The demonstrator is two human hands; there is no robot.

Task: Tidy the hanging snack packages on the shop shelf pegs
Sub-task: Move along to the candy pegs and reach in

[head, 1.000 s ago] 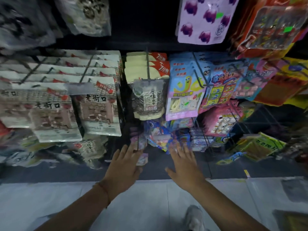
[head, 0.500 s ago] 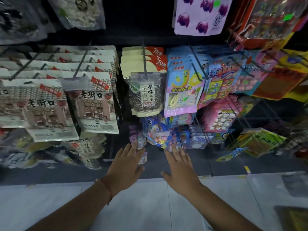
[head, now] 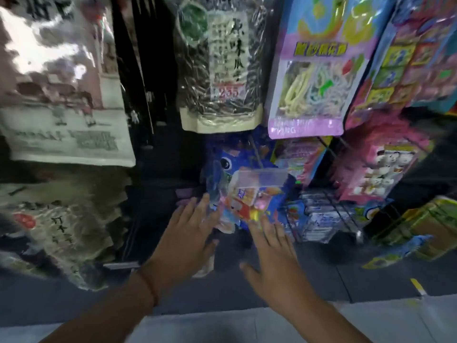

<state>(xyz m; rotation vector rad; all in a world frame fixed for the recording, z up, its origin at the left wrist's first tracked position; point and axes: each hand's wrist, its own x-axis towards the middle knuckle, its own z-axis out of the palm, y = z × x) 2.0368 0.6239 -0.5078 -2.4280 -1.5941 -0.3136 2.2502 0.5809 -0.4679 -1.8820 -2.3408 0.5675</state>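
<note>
A blue snack packet [head: 247, 191] with a cartoon face and a clear top strip hangs low on a peg at the middle of the shelf. My left hand [head: 188, 238] reaches up to its lower left edge, fingers straight and spread, fingertips touching the packet. My right hand [head: 274, 256] reaches to its lower right edge, fingers straight, fingertips at the packet's bottom. Neither hand grips anything. Above hang a sunflower-seed bag [head: 220, 70] and a purple and blue candy bag [head: 319, 78].
Grey and white snack bags [head: 64, 90] hang at the left, with darker bags [head: 61, 226] below them. Pink packets [head: 380, 167] and wire pegs [head: 331, 216] crowd the right. A yellow-green packet [head: 430, 229] sticks out at far right. A pale floor [head: 222, 328] lies below.
The view has moved much closer to the shelf. Both hands have risen from below the low packets and now touch the blue packet's bottom edge.
</note>
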